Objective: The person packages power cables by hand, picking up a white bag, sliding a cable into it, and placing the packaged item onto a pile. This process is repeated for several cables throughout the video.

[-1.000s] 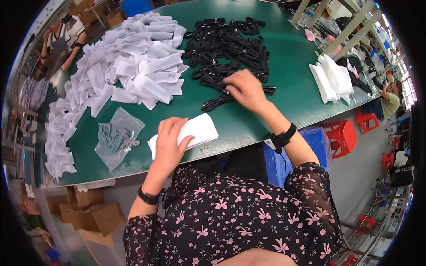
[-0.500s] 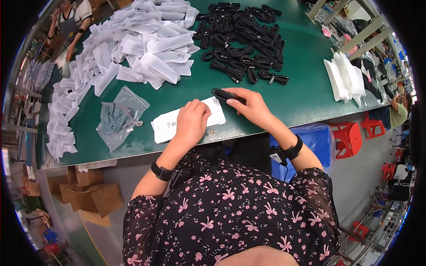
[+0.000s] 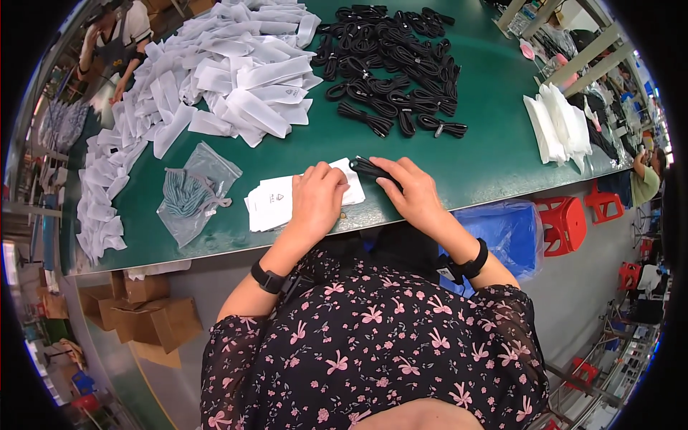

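A stack of flat white pouches [image 3: 269, 204] lies at the table's near edge. My left hand [image 3: 317, 197] rests on its right part, with the fingers bent and closed on the upper pouch; the fingertips' exact grip is partly hidden. Just right of the stack, my right hand [image 3: 414, 190] holds a folded black cable [image 3: 368, 169] between thumb and fingers. The cable's left end points at the pouches' right end, close to it. Beyond my hands lies a heap of bundled black cables [image 3: 394, 64]. Left of that spreads a big pile of white pouches [image 3: 251, 79].
A clear plastic bag with a grey-blue knitted thing [image 3: 188, 192] lies left of the stack. White plastic bags [image 3: 555, 129] lie at the right. Below the green table [image 3: 487, 129] are a lined blue bin [image 3: 505, 240], red stools [image 3: 560, 226] and cardboard boxes [image 3: 154, 319]. A co-worker [image 3: 118, 43] stands far left.
My right hand has shifted slightly right and nearer to me with the cable, whose end now sits lower beside the stack. My left hand has slid a little right along the pouches.
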The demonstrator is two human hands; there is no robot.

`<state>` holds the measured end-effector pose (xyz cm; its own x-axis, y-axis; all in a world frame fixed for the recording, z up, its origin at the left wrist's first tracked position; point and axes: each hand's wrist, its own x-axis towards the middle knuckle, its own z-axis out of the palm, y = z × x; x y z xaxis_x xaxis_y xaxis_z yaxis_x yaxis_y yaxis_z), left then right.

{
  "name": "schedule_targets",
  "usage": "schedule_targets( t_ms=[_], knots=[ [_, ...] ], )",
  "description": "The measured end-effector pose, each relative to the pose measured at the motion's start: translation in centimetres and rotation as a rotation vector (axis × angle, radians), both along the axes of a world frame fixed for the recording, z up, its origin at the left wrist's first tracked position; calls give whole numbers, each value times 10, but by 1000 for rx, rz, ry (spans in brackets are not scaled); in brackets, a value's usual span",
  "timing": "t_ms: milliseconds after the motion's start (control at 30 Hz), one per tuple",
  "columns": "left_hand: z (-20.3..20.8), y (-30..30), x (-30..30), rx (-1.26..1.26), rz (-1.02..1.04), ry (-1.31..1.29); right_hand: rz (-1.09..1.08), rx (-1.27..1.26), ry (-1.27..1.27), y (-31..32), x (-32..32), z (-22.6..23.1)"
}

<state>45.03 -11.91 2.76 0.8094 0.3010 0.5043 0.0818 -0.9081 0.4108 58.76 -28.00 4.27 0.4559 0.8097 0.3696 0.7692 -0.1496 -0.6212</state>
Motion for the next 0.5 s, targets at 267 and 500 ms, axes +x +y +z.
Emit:
schedule_targets(
  t_ms=[267,500],
  knots=[
    [7,6,-4,-582,41,66,-36,122,-212,-3,-9,7],
    [7,5,-4,-616,-10,-42,96,121,-338,-4,-7,6]
  ],
)
